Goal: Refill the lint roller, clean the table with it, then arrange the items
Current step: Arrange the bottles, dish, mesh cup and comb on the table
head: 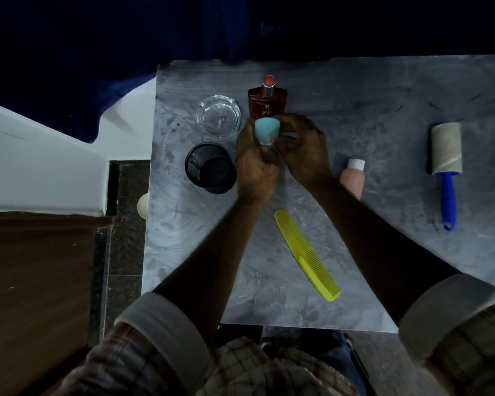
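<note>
Both hands, left hand [256,164] and right hand [303,150], are closing around a light-blue object [263,132], possibly a bottle, mid-desk. The lint roller [446,155] is lying far right on the desk [383,95], untouched. Arranging seems underway; placement comes next.

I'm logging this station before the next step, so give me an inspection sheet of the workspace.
Surface: grey marbled table, smeared and streaky.
Job's things: lint roller lying at right, blue handle toward the person, roll looks brown like bare cardboard.
Clutter: red bottle, glass ashtray, black mesh cup, pink tube, yellow comb.
Grippers: left hand and right hand together hold a light blue item above the table; what it is, cannot tell.
Cables: nothing seen.
Surroundings: dim room, wood floor left, dark curtain behind.
</note>
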Demonstrator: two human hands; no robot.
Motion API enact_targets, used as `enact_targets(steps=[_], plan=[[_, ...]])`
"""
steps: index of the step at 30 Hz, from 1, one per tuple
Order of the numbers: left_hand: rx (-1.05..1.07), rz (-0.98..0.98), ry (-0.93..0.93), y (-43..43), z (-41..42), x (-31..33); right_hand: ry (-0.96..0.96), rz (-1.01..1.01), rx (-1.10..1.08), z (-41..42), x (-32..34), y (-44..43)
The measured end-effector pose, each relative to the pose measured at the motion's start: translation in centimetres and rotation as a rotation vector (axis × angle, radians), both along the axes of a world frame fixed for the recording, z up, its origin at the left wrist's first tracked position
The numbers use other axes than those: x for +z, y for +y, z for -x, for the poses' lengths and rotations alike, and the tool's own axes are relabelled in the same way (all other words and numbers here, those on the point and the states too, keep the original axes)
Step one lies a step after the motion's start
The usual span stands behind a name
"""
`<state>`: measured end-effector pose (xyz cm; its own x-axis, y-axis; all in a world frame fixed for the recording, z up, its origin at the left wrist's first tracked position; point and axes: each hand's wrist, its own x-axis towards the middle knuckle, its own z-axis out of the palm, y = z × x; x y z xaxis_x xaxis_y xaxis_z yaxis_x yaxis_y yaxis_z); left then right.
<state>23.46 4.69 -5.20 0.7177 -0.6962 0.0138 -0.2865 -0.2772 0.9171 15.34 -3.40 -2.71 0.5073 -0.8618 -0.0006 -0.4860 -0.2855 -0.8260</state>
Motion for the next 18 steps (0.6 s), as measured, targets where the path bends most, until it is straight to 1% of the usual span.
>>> enact_targets(steps=[2, 4, 5, 6, 8, 10, 11, 14, 16, 18], plan=[[0.003, -0.012, -0.025, 0.3, 0.2, 0.0, 0.029, 0.003, -0.041, 0.8, 0.2, -0.3], [0.005, -0.048, -0.070, 1.1, 0.9, 0.3, -0.020, -0.035, -0.167, 2.3, 0.9, -0.4], [0.007, -0.036, -0.064, 1.6, 1.6, 0.6, -0.040, -0.020, -0.240, 3.5, 1.3, -0.4], [0.029, -0.008, 0.005, 2.3, 2.6, 1.1, -0.022, 0.026, -0.305, 5.0, 1.8, -0.3], [0.072, 0.045, 0.186, 3.9, 5.0, 2.1, 0.143, 0.140, -0.372, 8.6, 2.2, 0.2], [0.061, 0.065, 0.255, 5.1, 7.4, 2.7, 0.361, 0.166, -0.411, 12.1, 1.8, 0.9], [0.016, 0.041, 0.260, 5.2, 8.5, 2.6, 0.442, 0.152, -0.420, 13.4, 1.2, 1.2], [-0.216, -0.086, 0.265, 4.5, 11.6, 1.6, 0.653, 0.060, -0.370, 15.2, 0.0, 2.2], [-0.286, -0.147, 0.307, 3.5, 12.9, 1.1, 0.710, 0.041, -0.328, 15.3, -0.3, 2.8], [-0.305, -0.168, 0.343, 2.7, 13.5, 1.1, 0.683, 0.003, -0.305, 15.5, -0.3, 3.3]])
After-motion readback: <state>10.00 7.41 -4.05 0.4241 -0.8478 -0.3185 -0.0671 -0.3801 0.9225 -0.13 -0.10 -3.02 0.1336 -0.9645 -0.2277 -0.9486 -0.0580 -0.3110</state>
